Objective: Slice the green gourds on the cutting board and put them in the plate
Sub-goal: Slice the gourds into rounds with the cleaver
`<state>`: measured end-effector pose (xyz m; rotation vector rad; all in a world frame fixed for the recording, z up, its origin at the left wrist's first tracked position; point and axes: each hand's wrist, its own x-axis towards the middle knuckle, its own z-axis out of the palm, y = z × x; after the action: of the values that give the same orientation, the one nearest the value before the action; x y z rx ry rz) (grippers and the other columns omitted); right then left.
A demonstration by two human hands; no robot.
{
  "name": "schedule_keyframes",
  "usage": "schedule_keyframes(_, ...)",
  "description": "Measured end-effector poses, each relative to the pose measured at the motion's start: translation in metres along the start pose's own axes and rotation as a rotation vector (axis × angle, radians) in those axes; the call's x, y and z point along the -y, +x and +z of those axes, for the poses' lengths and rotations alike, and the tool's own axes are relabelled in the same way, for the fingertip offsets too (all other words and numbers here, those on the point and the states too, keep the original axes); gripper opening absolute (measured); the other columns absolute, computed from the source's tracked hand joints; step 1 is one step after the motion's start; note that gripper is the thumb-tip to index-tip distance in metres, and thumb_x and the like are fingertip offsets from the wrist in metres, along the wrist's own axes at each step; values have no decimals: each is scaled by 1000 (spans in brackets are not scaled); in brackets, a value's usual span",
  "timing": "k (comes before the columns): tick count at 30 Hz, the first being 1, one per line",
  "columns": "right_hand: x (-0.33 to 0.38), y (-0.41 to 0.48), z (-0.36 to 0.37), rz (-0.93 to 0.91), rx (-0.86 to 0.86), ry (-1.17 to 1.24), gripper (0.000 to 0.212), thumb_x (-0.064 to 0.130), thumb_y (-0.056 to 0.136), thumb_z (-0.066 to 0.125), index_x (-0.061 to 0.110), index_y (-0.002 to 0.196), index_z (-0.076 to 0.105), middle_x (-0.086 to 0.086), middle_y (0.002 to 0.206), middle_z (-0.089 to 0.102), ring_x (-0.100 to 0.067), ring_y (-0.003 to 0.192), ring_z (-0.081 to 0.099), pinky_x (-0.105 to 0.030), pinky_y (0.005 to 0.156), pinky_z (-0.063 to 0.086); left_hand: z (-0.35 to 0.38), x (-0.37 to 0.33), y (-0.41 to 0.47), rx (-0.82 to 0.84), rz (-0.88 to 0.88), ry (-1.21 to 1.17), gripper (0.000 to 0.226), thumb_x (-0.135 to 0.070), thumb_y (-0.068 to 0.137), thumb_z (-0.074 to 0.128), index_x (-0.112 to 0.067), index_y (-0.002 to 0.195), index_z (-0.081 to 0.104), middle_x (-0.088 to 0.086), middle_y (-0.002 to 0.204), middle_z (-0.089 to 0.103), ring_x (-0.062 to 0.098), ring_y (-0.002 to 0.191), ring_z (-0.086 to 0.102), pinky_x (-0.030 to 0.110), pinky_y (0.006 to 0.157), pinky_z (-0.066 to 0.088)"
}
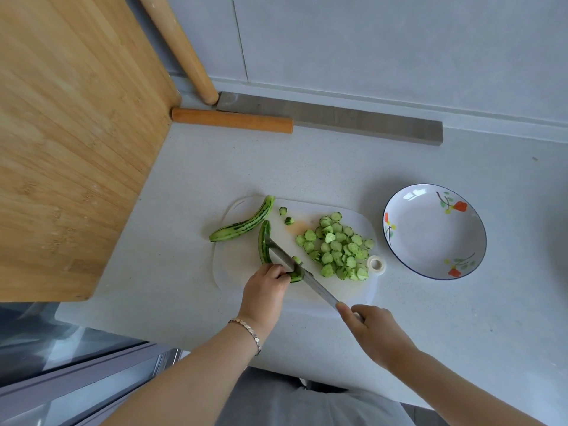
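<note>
On the white cutting board, the left hand pins a gourd, its fingertips hiding the end; the right hand grips the knife, handle hidden.

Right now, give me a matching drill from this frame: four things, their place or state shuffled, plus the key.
Things:
1. plate
2. knife
3. slices
4. gourd under the blade

Place or state:
A. piled on the cutting board
B. gripped by the right hand
C. empty, right of the board
D. held by the left hand

Pairs: 1-C, 2-B, 3-A, 4-D
</note>
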<state>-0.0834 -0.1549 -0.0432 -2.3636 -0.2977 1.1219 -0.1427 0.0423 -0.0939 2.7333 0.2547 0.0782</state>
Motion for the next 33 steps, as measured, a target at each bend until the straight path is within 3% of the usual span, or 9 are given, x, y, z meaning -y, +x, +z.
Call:
schedule_keyframes(8, -5, -1, -4, 57, 21, 32, 53, 54, 92, 40, 14, 58, 30, 1, 54, 32, -13, 50, 28, -24, 52, 27, -4, -2, 1, -24, 13, 32, 34, 14, 34, 82, -6, 57, 68, 4, 64, 63, 22, 57, 61, 21, 49, 47)
schedule_keyframes(18, 4, 1, -6, 113, 22, 183, 53, 60, 89, 39, 11, 68, 40, -2, 57, 36, -17, 50, 31, -27, 52, 30, 0, -4, -1, 3, -6, 50, 31, 7, 42, 86, -9, 60, 67, 2, 62, 60, 19, 53, 58, 22, 46, 43)
schedule_keyframes(21, 7, 0, -19, 107, -6, 181, 53, 59, 89, 40, 11, 66, 40, -3, 57, 38, -17, 49, 32, -25, 51, 31, -9, -6, -1, -205, 84, 25, 2, -11, 77, 67, -11, 76, 68, 0, 77, 63, 19, 66, 60, 25, 61, 39)
schedule_keyframes(25, 13, -5, -41, 11, -77, 18, 54, 56, 88, 47, 15, 58, 28, 1, 53, 31, -14, 50, 27, -24, 50, 25, -50, -21, 17, -499, 202, -82, 20, -22, 88, 49, -14, 106, 53, 3, 108, 47, 18, 96, 50, 28, 80, 35)
schedule_keyframes(27, 13, -7, -50, -34, -95, -137, 55, 57, 86, 47, 14, 57, 31, 3, 52, 32, -15, 49, 29, -25, 50, 26, -67, -24, 31, -380, 311, -79, 29, -30, 92, 44, -13, 115, 52, 4, 121, 47, 19, 109, 49, 31, 91, 35)
schedule_keyframes(29, 14, -8, -58, -56, -113, -318, 53, 63, 85, 44, 13, 65, 46, 3, 56, 43, -16, 54, 42, -25, 50, 30, -78, -23, 46, -83, 392, -6, 44, -38, 97, 32, -12, 125, 53, 5, 136, 47, 22, 124, 45, 37, 100, 34)
schedule_keyframes(31, 16, -8, -65, -82, -115, -468, 52, 67, 84, 40, 18, 79, 56, 3, 67, 54, -17, 68, 55, -22, 51, 33, -79, -20, 55, 234, 410, 121, 53, -44, 97, 22, -16, 137, 43, 2, 150, 30, 16, 139, 21, 39, 111, 20)
schedule_keyframes(33, 17, -8, -70, -108, -94, -566, 52, 70, 85, 35, 23, 90, 57, 3, 79, 59, -17, 85, 60, -19, 50, 30, -73, -16, 59, 492, 384, 198, 54, -47, 98, 17, -25, 147, 18, -6, 155, 4, 3, 137, -8, 33, 115, -1)
